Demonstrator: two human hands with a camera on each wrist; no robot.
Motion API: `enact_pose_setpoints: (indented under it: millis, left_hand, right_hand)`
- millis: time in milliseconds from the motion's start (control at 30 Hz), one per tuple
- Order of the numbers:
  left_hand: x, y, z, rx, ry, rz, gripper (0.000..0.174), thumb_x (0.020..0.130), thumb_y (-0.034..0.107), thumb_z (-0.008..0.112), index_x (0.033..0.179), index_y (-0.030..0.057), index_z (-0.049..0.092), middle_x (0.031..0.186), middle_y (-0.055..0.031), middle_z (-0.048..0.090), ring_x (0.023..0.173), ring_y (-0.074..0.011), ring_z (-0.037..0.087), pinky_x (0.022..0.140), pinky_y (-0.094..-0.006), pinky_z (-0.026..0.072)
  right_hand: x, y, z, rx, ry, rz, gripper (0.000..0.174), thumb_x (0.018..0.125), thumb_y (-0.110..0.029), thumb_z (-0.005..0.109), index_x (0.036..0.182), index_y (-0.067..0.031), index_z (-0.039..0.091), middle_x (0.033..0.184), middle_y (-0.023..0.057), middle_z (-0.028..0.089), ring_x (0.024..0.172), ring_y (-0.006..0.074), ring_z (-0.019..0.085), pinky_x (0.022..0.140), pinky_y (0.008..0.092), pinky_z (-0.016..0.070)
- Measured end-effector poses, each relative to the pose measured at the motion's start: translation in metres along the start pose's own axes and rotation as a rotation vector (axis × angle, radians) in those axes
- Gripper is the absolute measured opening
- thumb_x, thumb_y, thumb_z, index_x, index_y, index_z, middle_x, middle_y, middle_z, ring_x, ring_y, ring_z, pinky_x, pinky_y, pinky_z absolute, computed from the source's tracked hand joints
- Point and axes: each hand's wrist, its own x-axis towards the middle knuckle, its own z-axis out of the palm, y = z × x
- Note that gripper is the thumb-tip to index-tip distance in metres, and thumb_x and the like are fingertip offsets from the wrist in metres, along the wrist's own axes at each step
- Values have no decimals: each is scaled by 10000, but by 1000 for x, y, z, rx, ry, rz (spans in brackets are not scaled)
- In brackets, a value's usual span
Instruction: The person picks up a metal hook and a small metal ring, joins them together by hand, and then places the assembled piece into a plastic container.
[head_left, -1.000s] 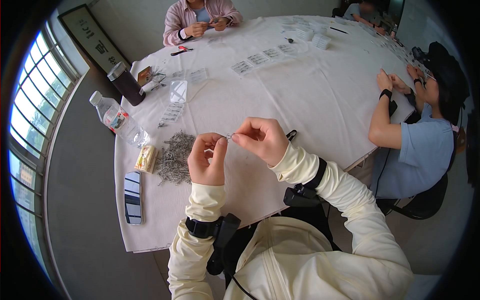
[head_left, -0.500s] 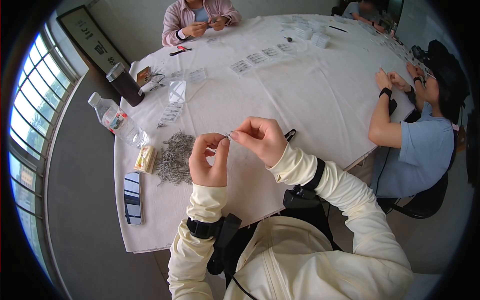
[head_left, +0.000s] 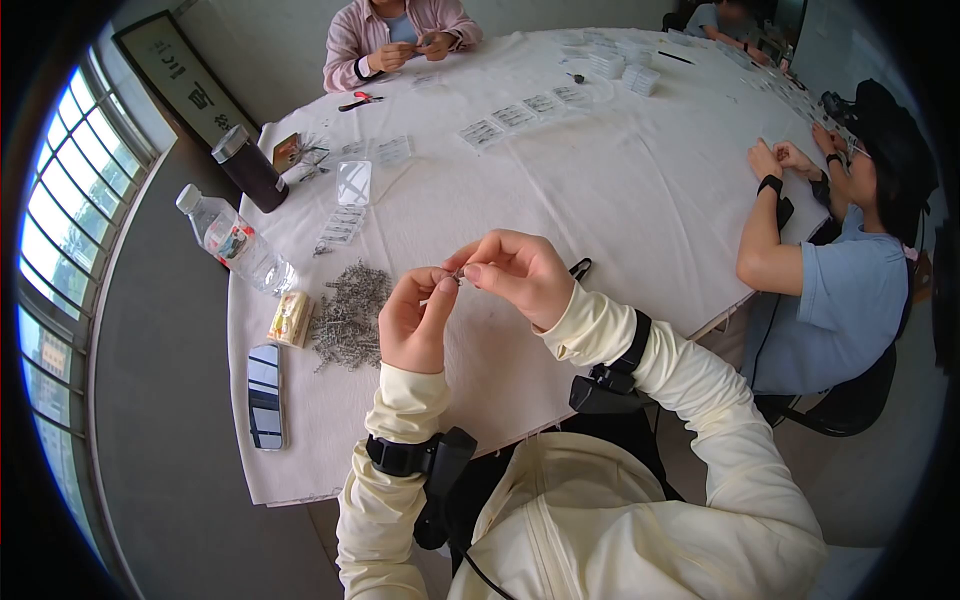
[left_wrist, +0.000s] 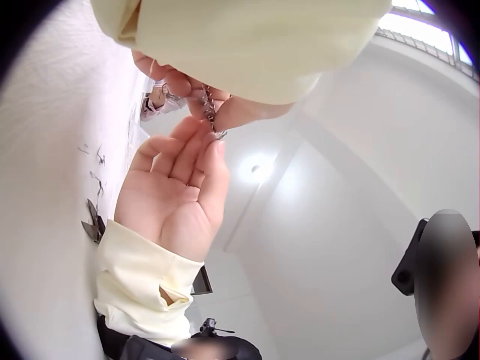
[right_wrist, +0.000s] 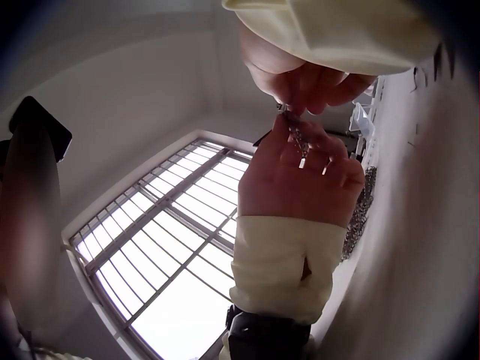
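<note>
Both my hands meet above the table, fingertip to fingertip. My left hand (head_left: 412, 322) grips a small silver metal chain (right_wrist: 298, 139), which lies along the inside of its fingers in the right wrist view. At the fingertips of my right hand (head_left: 528, 284), thumb and forefinger pinch the small metal end (left_wrist: 219, 134) of this piece. Its finer shape is mostly hidden by the fingers. Beside the left hand, a loose heap of grey metal pieces (head_left: 348, 315) lies on the white cloth (head_left: 500, 370).
Left of the heap are a tissue pack (head_left: 291, 319), a phone (head_left: 266, 396), a water bottle (head_left: 235, 240) and a dark flask (head_left: 252, 170). Clear plastic trays (head_left: 345, 224) lie beyond. Black-handled snips (head_left: 581, 268) sit behind my right hand. Other people sit around the table.
My right fingers have closed in on the left fingertips, and the right forefinger now reaches over the small metal piece. The heap and the things around it stay put.
</note>
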Motion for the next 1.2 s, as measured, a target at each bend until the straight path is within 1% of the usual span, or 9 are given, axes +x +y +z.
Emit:
enact_pose_setpoints:
  millis: [200, 300, 367, 567, 733, 900, 933, 967, 1200]
  left_hand:
    - [-1, 4, 5, 66, 35, -17, 75, 951, 99, 617, 967, 26, 627, 866, 34, 578, 792, -49, 476, 714, -201, 364]
    - [-1, 2, 5, 70, 48, -15, 67, 951, 85, 620, 965, 20, 620, 868, 34, 579, 799, -44, 477, 721, -197, 375]
    - [0, -1, 4, 149, 61, 43, 100, 944, 120, 645, 955, 21, 638, 882, 14, 643, 773, -54, 557, 694, -220, 439]
    - [-2, 5, 7, 254, 50, 67, 69, 946, 73, 622, 972, 10, 610, 896, 32, 585, 788, -38, 480, 696, -193, 392]
    - [-2, 5, 7, 246, 50, 76, 79, 950, 81, 611, 965, 4, 600, 886, 21, 580, 788, -52, 482, 703, -206, 396]
    - [-2, 6, 7, 212, 59, 55, 92, 954, 89, 604, 965, -2, 594, 877, 9, 577, 792, -68, 486, 718, -221, 400]
    - [-2, 4, 7, 198, 72, 77, 96, 949, 100, 617, 950, 5, 610, 857, 23, 590, 752, -47, 484, 673, -211, 399]
    - [-1, 3, 6, 184, 85, 98, 100, 944, 111, 631, 934, 11, 626, 837, 37, 604, 711, -26, 482, 629, -200, 399]
    - [-1, 1, 3, 232, 87, 113, 95, 935, 106, 637, 936, 12, 627, 839, 26, 618, 714, -47, 496, 666, -224, 412]
  right_hand:
    - [-2, 0, 3, -45, 51, -11, 41, 926, -31, 608, 927, 10, 613, 1053, 111, 671, 976, 152, 631, 898, 301, 513]
    - [-4, -3, 6, -100, 78, -34, 27, 920, -16, 603, 918, 11, 605, 1028, 105, 667, 958, 144, 627, 885, 293, 513]
    - [-5, -6, 8, -121, 95, -42, 20, 917, -10, 602, 914, 10, 600, 1019, 104, 666, 949, 141, 624, 879, 292, 511]
    - [-7, -10, 12, -436, 180, -147, 10, 890, 8, 620, 894, 7, 610, 954, 97, 688, 875, 129, 631, 789, 278, 514]
    - [-7, -12, 11, -689, 185, -368, 73, 827, 40, 670, 870, -11, 640, 940, 76, 716, 761, 135, 654, 699, 268, 532]
    - [-5, -10, 10, -823, 170, -547, 127, 782, 51, 715, 863, -25, 655, 948, 79, 715, 762, 196, 678, 671, 288, 552]
    - [-4, -10, 10, -856, 169, -608, 141, 768, 53, 729, 858, -28, 657, 947, 79, 714, 775, 215, 683, 668, 295, 558]
    - [-3, -10, 9, -856, 169, -608, 141, 768, 53, 729, 858, -28, 657, 947, 79, 714, 775, 215, 683, 668, 295, 558]
    - [-2, -10, 7, -988, 132, -759, 179, 733, 52, 750, 860, -37, 660, 954, 70, 708, 778, 223, 670, 653, 309, 557]
